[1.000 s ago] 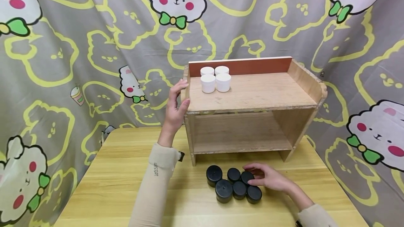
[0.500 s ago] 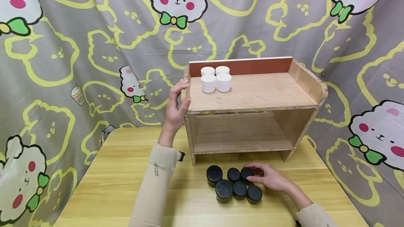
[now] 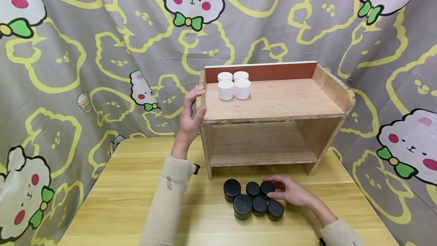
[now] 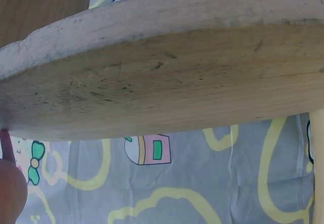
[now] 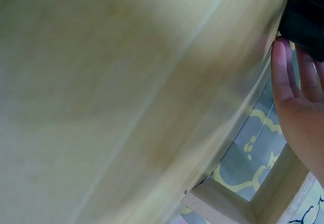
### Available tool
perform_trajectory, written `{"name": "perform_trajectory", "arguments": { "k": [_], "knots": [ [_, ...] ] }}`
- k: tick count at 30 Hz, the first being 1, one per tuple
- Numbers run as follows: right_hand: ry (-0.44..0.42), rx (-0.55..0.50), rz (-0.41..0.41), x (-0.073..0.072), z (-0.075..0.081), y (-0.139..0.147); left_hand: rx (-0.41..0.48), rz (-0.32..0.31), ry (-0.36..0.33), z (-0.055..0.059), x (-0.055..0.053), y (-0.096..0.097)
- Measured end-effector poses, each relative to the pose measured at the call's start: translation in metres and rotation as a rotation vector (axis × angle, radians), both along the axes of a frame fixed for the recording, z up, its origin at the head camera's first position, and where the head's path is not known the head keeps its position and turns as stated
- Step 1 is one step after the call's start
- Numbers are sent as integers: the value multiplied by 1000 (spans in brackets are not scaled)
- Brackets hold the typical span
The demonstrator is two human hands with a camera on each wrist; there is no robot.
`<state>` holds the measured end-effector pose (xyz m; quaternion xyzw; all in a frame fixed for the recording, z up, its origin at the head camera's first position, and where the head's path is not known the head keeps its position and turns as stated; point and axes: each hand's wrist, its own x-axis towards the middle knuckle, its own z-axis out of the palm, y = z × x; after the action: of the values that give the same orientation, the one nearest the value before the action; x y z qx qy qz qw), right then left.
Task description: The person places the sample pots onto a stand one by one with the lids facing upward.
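"Head view: which item is in hand?"

"A round black container [image 3: 266, 187], standing on the table just at the fingertips of the right hand [image 3: 291, 192]. I note thumb at its near side, fingers at its far side: a pinch."

"Its neighbours?"

"Three small black containers [image 3: 259, 205] close by, two of them on the side away from the right hand, one just nearer the person than its thumb. Beyond those, farthest from that hand, two larger black containers [image 3: 242, 207]."

"And the left hand [image 3: 189, 119]?"

"Well apart from the right, gripping the side panel of a wooden shelf [image 3: 286, 98], thumb toward the front. The left wrist view shows that panel [image 4: 202, 77] close up."

"What stands up there?"

"Four white containers [image 3: 226, 91], grouped on the top board just right of the left hand."

"Surroundings?"

"From where I stand, a wood-grain table [image 3: 126, 193] beneath both hands, and a grey patterned curtain [image 3: 102, 60] behind them."
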<state>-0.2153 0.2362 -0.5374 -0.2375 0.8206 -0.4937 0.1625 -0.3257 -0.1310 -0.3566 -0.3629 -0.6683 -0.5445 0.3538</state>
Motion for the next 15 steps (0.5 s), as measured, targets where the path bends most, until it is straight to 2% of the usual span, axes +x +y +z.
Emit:
{"name": "perform_trajectory", "arguments": {
  "k": [7, 15],
  "knots": [
    [47, 23, -22, 1, 5, 2, -1, 2, -4, 0, 1, 1],
    [72, 5, -35, 6, 21, 3, 1, 1, -2, -1, 0, 0]
  ]
}}
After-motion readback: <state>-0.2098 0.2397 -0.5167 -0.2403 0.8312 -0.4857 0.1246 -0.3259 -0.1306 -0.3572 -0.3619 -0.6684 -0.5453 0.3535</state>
